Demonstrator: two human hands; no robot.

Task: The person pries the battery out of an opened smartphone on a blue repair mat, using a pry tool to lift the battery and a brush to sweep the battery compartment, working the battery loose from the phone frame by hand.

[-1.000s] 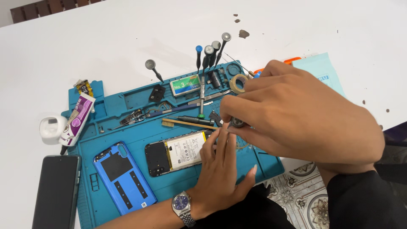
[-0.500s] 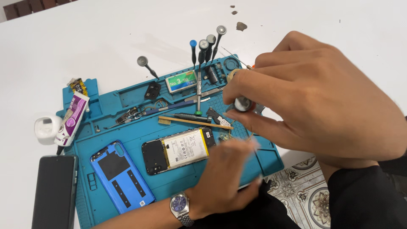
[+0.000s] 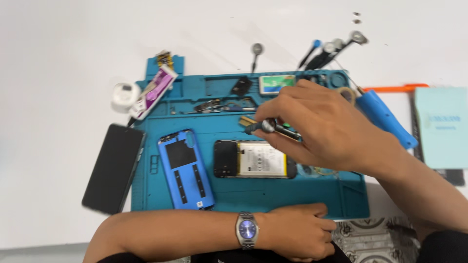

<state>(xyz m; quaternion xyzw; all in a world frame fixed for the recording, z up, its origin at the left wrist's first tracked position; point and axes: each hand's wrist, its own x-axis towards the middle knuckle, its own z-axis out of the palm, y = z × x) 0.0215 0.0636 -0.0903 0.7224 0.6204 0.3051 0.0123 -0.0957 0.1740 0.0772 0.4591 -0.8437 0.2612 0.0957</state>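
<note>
Screwdriver (image 3: pixel 267 126), a short one with a dark grip and a round silvery cap, was pinched between the thumb and fingers of the right hand (image 3: pixel 331 131), low over the teal work mat (image 3: pixel 292 202), just above the opened phone (image 3: pixel 254 159) with its white battery showing. Half a second earlier that hand had been raised higher and closer to the camera, holding a small round piece near the tool rack; now it had come down toward the phone. The left hand (image 3: pixel 297 231) had drawn back from the mat's middle to the near edge, where it lay loosely curled with fingertips on the mat's rim and nothing in its grip; a wristwatch (image 3: pixel 247 229) sat on that forearm.

Between the blue back cover (image 3: pixel 185 168) and the opened phone a narrow strip of bare mat stayed free, and a wider band ran along the mat's front edge. A dark phone (image 3: pixel 113 168) lay off the mat's left edge on the white table (image 3: pixel 73 58), partly over the table's near edge. Right of the mat lay a blue-handled tool (image 3: pixel 385 117) and a pale green booklet (image 3: pixel 441 126), close together.

The mat's back compartments held a small black part (image 3: pixel 241 86) and a little green-and-white box (image 3: pixel 276 84); upright drivers (image 3: pixel 324 53) stood at its far right corner. A purple-and-white tube (image 3: pixel 153 92) lay across the left corner, a white round case (image 3: pixel 125 95) beside it.
</note>
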